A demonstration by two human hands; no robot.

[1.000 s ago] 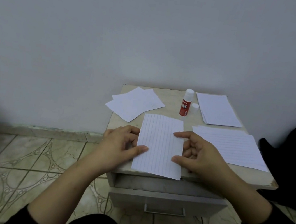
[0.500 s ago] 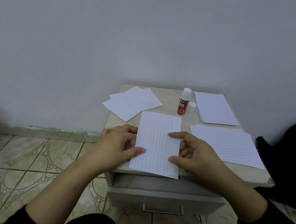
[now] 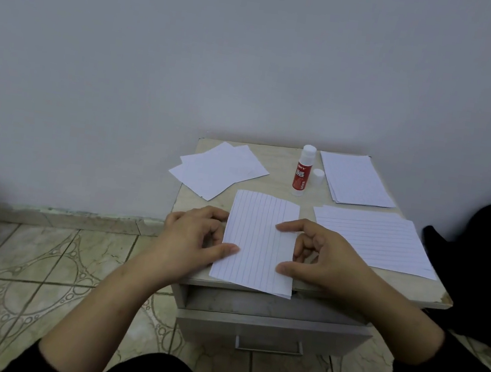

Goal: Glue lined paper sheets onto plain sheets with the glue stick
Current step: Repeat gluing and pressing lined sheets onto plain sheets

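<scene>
Head view: both hands, left (image 3: pixel 197 235) and right (image 3: pixel 319 258), press thumb and forefinger on the side edges of a lined sheet (image 3: pixel 257 240) at the bench (image 3: pixel 429 299) front. Thin, limp paper; I'd hold its edges and smooth gently to avoid creasing.

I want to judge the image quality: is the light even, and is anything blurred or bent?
Head view: dim, soft light, no glare on the lined sheet; both hands look sharp; the glue stick label is slightly soft; wide-angle bending shows at the floor tiles.
</scene>
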